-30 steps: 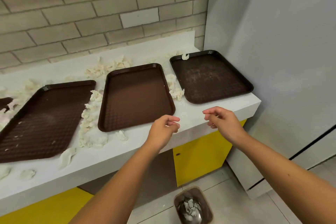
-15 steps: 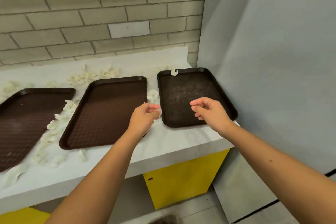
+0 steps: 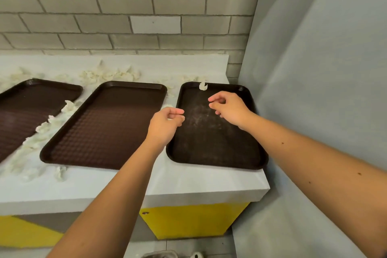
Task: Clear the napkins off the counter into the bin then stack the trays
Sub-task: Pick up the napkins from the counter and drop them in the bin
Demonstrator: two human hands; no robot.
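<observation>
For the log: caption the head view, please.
Left hand at the edge of the rightmost tray, right hand above it; napkin scraps litter the counter around three unstacked trays.

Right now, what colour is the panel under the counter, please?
The panel is yellow; head view.
</observation>
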